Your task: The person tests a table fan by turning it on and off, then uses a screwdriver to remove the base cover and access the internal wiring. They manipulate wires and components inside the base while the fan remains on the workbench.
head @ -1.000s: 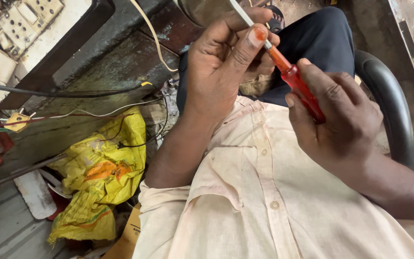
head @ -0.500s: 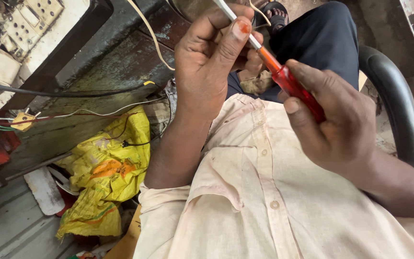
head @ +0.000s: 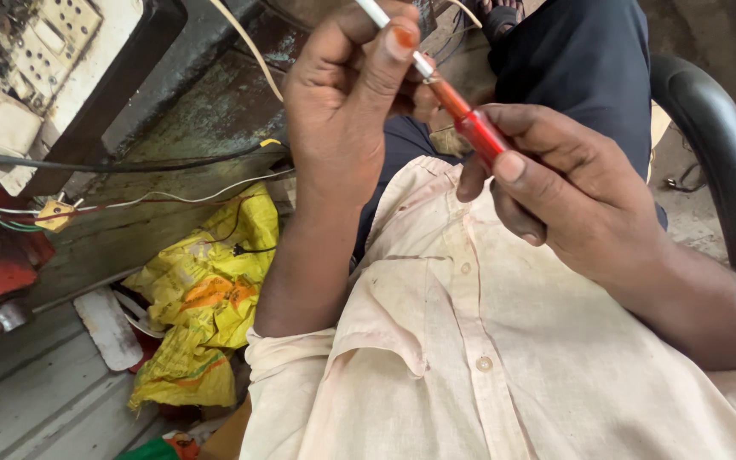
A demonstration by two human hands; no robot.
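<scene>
My left hand [head: 347, 102] is raised in front of my chest, its fingers pinching a thin white tube-like piece [head: 378, 12] that runs off the top edge. My right hand [head: 568, 187] grips the red handle of a screwdriver [head: 470, 119]. The screwdriver's metal tip points up-left and meets the white piece just under my left thumb. What lies inside the left fist is hidden. Both hands sit above my cream shirt and dark trousers.
A yellow plastic sack [head: 202, 298] lies on the floor at lower left. A worn workbench edge with loose wires [head: 138, 162] and an old switchboard [head: 36, 51] is at upper left. A black curved chair arm [head: 717, 145] rises at the right.
Both hands have drifted slightly left and up in view and appear closer. The screwdriver tip stays against the white piece; the grip is unchanged.
</scene>
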